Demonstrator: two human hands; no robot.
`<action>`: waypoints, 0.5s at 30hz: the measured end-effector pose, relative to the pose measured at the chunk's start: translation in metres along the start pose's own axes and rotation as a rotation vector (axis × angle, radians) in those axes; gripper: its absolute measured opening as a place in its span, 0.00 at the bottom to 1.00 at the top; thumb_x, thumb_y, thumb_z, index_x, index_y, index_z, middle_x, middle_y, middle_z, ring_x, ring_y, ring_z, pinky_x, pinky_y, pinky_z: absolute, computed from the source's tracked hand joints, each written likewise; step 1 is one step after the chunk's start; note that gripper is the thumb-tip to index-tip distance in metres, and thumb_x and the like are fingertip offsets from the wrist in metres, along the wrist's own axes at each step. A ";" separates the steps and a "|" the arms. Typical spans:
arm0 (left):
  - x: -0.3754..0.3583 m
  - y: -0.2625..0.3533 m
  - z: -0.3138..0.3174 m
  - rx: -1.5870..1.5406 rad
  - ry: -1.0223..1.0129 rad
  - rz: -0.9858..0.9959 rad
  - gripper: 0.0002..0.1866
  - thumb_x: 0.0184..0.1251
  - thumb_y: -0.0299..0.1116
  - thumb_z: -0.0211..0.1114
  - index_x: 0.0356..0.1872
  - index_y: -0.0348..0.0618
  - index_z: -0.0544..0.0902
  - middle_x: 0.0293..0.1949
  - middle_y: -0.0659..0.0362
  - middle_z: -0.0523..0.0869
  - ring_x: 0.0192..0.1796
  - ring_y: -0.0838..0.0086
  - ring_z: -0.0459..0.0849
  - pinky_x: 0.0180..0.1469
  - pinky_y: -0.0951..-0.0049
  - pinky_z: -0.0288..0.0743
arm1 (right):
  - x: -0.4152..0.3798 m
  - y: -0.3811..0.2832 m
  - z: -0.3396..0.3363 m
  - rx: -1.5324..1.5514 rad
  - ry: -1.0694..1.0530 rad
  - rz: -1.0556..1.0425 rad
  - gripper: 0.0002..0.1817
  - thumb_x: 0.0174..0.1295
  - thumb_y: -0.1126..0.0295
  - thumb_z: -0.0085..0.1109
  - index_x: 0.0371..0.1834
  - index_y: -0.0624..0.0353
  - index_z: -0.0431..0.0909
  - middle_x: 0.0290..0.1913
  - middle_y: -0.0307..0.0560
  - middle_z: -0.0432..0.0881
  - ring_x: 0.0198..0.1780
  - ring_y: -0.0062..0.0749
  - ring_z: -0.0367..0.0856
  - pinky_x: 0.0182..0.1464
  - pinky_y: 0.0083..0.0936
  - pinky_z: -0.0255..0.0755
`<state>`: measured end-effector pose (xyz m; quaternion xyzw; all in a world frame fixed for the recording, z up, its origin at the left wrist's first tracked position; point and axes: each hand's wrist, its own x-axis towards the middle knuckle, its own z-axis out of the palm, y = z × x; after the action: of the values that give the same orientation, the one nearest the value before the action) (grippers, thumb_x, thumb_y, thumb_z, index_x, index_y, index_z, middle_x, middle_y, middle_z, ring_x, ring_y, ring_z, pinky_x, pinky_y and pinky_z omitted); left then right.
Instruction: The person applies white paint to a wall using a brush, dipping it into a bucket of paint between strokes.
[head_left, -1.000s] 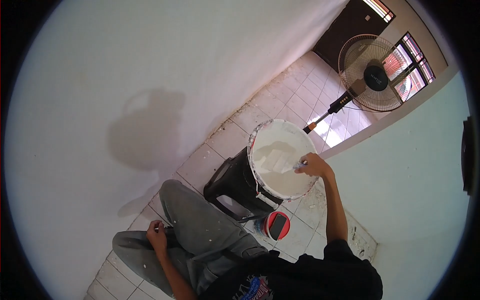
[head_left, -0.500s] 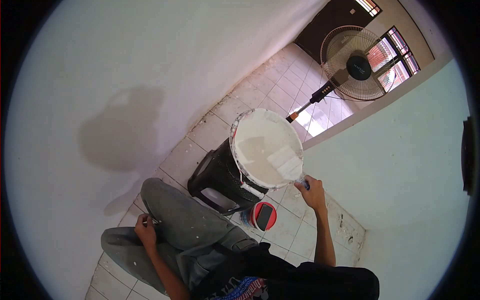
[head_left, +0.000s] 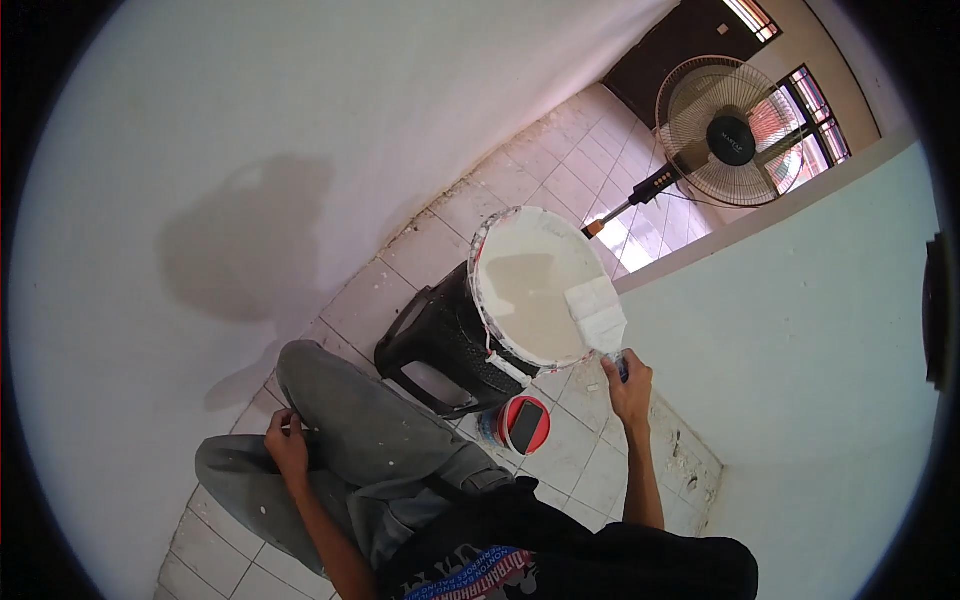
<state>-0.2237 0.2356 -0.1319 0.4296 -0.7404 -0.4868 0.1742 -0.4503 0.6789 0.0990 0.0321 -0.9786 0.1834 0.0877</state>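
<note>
1. The paintbrush [head_left: 596, 312] is a wide flat brush, its bristles coated thick with white paint. It is held at the near rim of the paint bucket [head_left: 500, 255], bristles lying over the edge and handle pointing back toward the person.
2. The right hand [head_left: 628, 385] is closed around the brush handle, fingers wrapped tight. A bit of blue handle shows above the knuckles.
3. Judging by the loaded bristles, the dipping looks done; the paint has not yet gone onto a surface. The pale green wall [head_left: 800, 330] just beside the brush is the nearest one.
4. The bucket is large and round, its rim crusted with dried paint, and holds creamy white paint well up its sides. It sits tilted on a black plastic stool [head_left: 425, 345].
5. On the tiled floor [head_left: 560, 190] just below the stool stands a small can with a red lid [head_left: 515, 432], and a dark phone [head_left: 527, 413] lies on that lid.
6. The left hand [head_left: 288, 447] rests on the knee of the grey trousers [head_left: 370, 440]. The fingers are curled; I cannot tell whether it holds anything.
7. Well apart, a standing fan [head_left: 728, 135] faces in from the doorway, and the white wall [head_left: 300, 130] carries the person's shadow.
</note>
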 end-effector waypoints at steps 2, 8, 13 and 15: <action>0.004 -0.010 0.003 -0.011 -0.008 -0.005 0.07 0.63 0.25 0.62 0.39 0.34 0.82 0.32 0.51 0.86 0.30 0.68 0.82 0.37 0.68 0.75 | -0.002 0.015 0.013 -0.047 0.013 -0.029 0.20 0.59 0.58 0.64 0.27 0.66 0.73 0.19 0.61 0.74 0.22 0.54 0.75 0.27 0.42 0.65; 0.003 -0.010 0.002 -0.002 -0.010 -0.046 0.07 0.63 0.25 0.62 0.39 0.34 0.82 0.32 0.52 0.86 0.31 0.67 0.83 0.38 0.68 0.75 | -0.004 0.007 0.007 -0.020 -0.007 -0.029 0.19 0.60 0.57 0.63 0.30 0.65 0.73 0.20 0.61 0.75 0.23 0.58 0.76 0.27 0.44 0.65; 0.006 -0.012 0.003 -0.019 0.017 -0.008 0.06 0.63 0.25 0.62 0.38 0.34 0.82 0.29 0.55 0.85 0.28 0.71 0.81 0.35 0.71 0.74 | -0.001 0.009 0.016 -0.040 0.011 -0.079 0.20 0.61 0.56 0.62 0.29 0.65 0.72 0.19 0.62 0.74 0.22 0.59 0.75 0.27 0.43 0.65; 0.000 -0.005 0.001 -0.041 0.034 0.029 0.05 0.63 0.25 0.62 0.37 0.35 0.82 0.25 0.58 0.83 0.24 0.78 0.78 0.28 0.75 0.71 | -0.005 0.000 0.005 -0.012 -0.012 -0.036 0.20 0.61 0.55 0.62 0.29 0.65 0.72 0.19 0.62 0.74 0.23 0.60 0.74 0.27 0.44 0.65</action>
<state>-0.2224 0.2352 -0.1373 0.4237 -0.7333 -0.4917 0.2025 -0.4463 0.6773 0.0935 0.0502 -0.9795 0.1756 0.0853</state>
